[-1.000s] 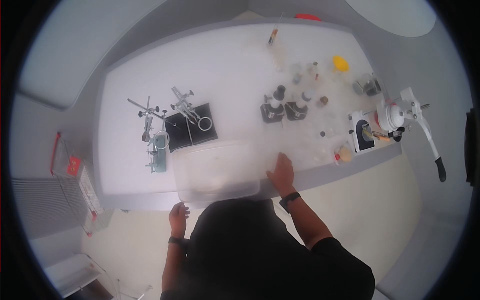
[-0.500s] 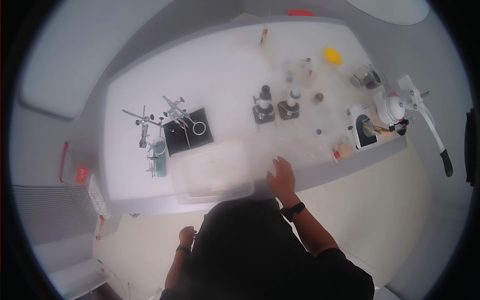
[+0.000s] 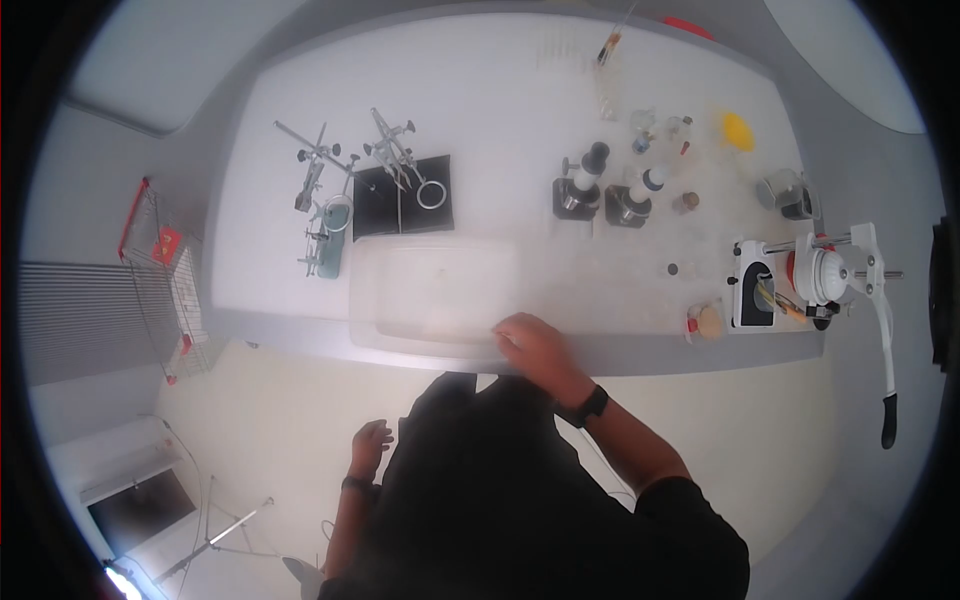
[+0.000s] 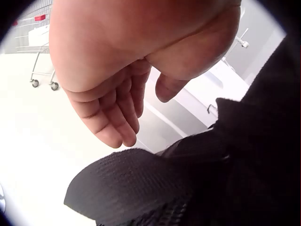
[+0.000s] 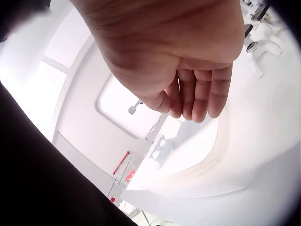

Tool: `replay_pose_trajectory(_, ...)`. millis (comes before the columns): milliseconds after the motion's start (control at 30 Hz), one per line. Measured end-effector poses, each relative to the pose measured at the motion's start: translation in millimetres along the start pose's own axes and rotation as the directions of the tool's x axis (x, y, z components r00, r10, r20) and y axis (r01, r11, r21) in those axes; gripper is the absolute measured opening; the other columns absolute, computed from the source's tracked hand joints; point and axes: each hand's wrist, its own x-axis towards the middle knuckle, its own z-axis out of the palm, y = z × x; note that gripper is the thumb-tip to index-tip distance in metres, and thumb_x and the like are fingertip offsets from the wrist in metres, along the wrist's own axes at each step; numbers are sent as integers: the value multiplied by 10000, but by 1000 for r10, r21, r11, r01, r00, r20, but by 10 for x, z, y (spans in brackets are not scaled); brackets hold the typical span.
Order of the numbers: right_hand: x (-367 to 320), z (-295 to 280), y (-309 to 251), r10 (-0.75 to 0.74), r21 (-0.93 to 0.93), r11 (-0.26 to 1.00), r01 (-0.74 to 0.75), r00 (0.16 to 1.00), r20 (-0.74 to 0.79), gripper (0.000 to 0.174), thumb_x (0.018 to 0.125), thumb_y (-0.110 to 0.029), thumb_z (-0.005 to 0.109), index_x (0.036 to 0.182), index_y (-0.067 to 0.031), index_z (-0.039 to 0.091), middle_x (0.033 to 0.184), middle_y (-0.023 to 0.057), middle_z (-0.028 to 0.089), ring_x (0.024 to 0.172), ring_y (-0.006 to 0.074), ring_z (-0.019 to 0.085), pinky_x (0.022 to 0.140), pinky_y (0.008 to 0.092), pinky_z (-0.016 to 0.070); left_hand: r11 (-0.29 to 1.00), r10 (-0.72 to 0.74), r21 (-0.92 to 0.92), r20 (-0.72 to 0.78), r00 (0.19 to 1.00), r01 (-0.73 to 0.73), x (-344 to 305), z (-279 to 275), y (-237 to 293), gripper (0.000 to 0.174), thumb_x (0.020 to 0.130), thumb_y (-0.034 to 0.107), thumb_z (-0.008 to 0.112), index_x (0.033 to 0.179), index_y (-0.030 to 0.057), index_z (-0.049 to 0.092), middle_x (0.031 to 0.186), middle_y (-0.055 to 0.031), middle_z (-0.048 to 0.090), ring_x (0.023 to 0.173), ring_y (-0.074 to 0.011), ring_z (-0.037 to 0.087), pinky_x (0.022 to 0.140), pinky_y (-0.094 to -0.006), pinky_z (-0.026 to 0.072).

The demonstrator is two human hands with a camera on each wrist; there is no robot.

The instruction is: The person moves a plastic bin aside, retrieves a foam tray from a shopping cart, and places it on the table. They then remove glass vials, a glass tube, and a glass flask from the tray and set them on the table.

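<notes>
My right hand (image 3: 540,350) is over the front right corner of a clear plastic bin (image 3: 365,300) at the table's front edge. In the right wrist view its fingers (image 5: 202,94) are loosely bent, holding nothing, and the bin's rim (image 5: 221,141) shows beyond them. Beside my body, below the table edge, hangs my left hand (image 3: 370,448). The left wrist view shows that hand's fingers (image 4: 106,125) relaxed and empty, with black clothing (image 4: 141,183) close by.
Metal clamp stands (image 3: 315,165) and a black mat (image 3: 375,215) lie behind the bin. Two microscopes (image 3: 580,185), small bottles (image 3: 685,203), a yellow object (image 3: 738,130) and a white lever press (image 3: 825,275) occupy the right side. A shopping cart (image 3: 160,270) stands left of the table.
The right hand has moved left, from the table right of the bin to its front right corner. The left hand has dropped from near the bin's front left to beside the body. The head view has shifted.
</notes>
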Motion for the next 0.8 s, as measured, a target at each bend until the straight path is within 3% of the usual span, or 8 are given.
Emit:
replay_pose_trajectory(67,97,124,-75,-67,32,998,63,986,151,134,1062,-202,734,1122,-98,792,1131,86,798,1074,331,763,910,462,620,995,-63,-74,-41,997,60,-130,-39,-316,415,1165,272,654,1486,13,693,1254,-161,808,1024,-224,802,850,-357,634)
replay_pose_trajectory(267,232,733,-402,-226,36,974,224,946,232,98,1052,-203,735,1083,-124,785,1076,76,782,1030,335,752,863,476,610,991,-135,-21,-90,987,134,-665,-249,-1162,311,1137,256,662,1293,-2,743,1138,-130,803,967,-219,806,781,-377,653)
replay_pose_trajectory(300,219,839,-471,-219,36,976,217,940,261,95,1050,-202,736,1085,-129,785,1077,76,782,1034,336,753,863,476,610,905,128,412,-29,991,-105,-750,-355,-1359,299,1104,264,671,1224,3,754,1138,-151,807,1017,-276,808,828,-434,662)
replay_pose_trajectory(333,194,985,-516,-250,41,968,248,936,247,93,1046,-204,736,1087,-136,785,1075,77,781,1034,343,751,864,480,609,504,293,804,185,938,-315,-446,-549,-2085,312,1066,299,681,1176,19,766,1123,-182,797,1076,-368,791,907,-507,648)
replay_pose_trajectory(400,126,1237,-663,-251,41,967,251,919,302,96,1044,-208,729,1078,-132,778,1068,78,778,1036,343,748,873,486,606,714,477,500,164,863,-490,-519,-567,-2124,342,1054,359,673,1151,61,809,1133,-212,810,1113,-435,775,958,-568,623)
replay_pose_trajectory(467,61,1531,-806,-259,31,963,267,891,372,100,1046,-209,712,1061,-127,769,1055,80,770,1030,343,744,875,491,602,577,354,767,74,932,-280,-506,-431,-2419,309,1023,373,690,1068,90,807,1041,-194,814,1030,-462,778,888,-578,625)
replay_pose_trajectory(700,-398,2847,-1611,-266,26,948,318,741,616,196,1073,-277,696,1089,-96,772,1091,117,768,1069,360,736,922,494,588,637,517,648,42,855,-417,-455,-1017,-3408,318,1008,384,713,1076,94,824,1034,-196,817,1033,-471,781,863,-587,628)
replay_pose_trajectory(800,-522,3403,-1802,-292,27,917,398,623,726,260,1076,-310,694,1126,-69,778,1121,144,765,1100,383,731,955,506,579,646,436,700,-12,900,-304,-400,-1266,-3854,323,1010,377,714,1119,103,847,1079,-192,830,1056,-474,782,874,-578,636)
